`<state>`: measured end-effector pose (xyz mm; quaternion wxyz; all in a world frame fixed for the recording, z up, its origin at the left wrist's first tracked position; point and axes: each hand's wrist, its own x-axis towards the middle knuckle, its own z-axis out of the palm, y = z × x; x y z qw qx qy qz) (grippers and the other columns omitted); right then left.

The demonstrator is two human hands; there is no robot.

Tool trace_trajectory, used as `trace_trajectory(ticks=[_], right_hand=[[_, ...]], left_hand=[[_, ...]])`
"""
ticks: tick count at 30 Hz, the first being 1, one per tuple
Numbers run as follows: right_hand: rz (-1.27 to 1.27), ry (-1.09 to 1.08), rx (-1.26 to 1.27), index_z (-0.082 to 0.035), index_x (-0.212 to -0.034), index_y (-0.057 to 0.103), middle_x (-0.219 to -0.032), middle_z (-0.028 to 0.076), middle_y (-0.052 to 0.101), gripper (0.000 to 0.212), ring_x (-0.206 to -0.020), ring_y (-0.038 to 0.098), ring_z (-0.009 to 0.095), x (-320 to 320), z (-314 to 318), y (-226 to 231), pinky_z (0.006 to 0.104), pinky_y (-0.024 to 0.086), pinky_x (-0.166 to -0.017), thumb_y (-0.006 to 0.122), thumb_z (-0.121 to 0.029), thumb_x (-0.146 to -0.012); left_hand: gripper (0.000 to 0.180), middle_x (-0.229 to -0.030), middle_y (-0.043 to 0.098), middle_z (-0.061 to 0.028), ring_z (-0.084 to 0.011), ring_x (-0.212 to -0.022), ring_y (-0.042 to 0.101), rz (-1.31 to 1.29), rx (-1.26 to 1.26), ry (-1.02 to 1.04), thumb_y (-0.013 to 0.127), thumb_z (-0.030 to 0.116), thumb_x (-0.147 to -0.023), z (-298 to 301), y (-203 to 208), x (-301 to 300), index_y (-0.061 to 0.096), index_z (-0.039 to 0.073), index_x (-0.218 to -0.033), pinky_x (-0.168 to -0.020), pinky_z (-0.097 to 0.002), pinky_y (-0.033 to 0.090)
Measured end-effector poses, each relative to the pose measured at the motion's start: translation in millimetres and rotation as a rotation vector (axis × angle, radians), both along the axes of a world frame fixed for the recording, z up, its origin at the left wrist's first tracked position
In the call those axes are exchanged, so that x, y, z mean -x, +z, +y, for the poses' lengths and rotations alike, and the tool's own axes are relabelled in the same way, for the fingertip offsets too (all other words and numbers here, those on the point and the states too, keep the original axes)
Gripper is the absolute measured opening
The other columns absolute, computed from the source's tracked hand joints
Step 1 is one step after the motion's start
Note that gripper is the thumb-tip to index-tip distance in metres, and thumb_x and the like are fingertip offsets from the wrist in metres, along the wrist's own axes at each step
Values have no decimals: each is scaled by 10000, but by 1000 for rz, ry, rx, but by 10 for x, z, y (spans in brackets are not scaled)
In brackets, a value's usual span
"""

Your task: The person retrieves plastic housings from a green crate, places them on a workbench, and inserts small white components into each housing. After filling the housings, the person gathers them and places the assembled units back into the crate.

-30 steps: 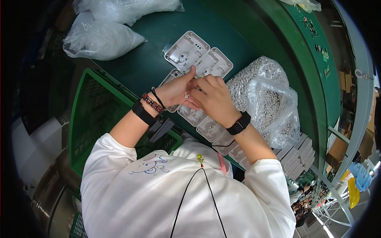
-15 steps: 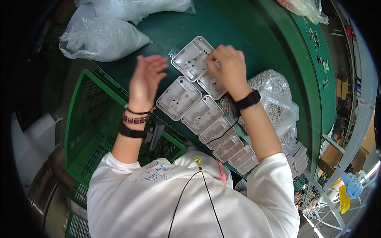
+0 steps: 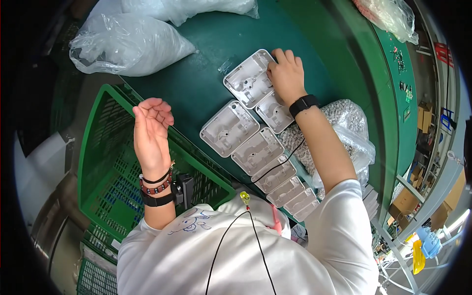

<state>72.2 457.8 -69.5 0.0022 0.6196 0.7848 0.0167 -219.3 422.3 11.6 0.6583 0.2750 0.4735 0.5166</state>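
Note:
My left hand (image 3: 153,135) is held up over the green crate, palm showing, fingers slightly curled and apart, with nothing in it. My right hand (image 3: 287,76) reaches to the right rim of the farthest grey plastic housing (image 3: 246,81). Its fingers are bent together at that rim, and anything between them is hidden. Just below this hand lies a smaller-looking housing (image 3: 274,110), partly covered by the wrist. Two more open housings, one at the left (image 3: 228,129) and one in the middle (image 3: 256,150), lie hollow side up, with screw posts and openings inside.
More grey housings (image 3: 287,191) continue in a row toward my body. A clear bag of small grey parts (image 3: 344,118) rests right of them. Stuffed plastic bags (image 3: 132,44) lie far left on the green table (image 3: 211,83). The green crate (image 3: 91,162) stands left. A black cord (image 3: 280,164) crosses the housings.
My left hand has moved left and down, away from the housings. My right hand has shifted from above the far housing's inside to its right rim. The housings sit slightly lower and to the right in view.

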Motion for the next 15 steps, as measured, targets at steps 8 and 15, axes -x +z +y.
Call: trace_trajectory(ticks=[8, 15], right_hand=[[464, -208, -97, -73, -914, 632, -1087, 85, 498, 196, -1000, 444, 263, -62, -667, 650, 345, 361, -848, 602, -71, -721], [599, -890, -240, -29, -846, 577, -882, 126, 532, 132, -787, 518, 295, -596, -2738, 1237, 338, 426, -704, 519, 38, -748]], left_hand=[[366, -834, 509, -56, -130, -727, 441, -10, 9, -157, 316, 339, -936, -130, 51, -242, 489, 17, -957, -686, -251, 360], [170, -820, 489, -32, -113, -723, 439, 130, 49, -417, 417, 181, -908, -473, 172, -655, 493, 29, -927, -662, -243, 356]])
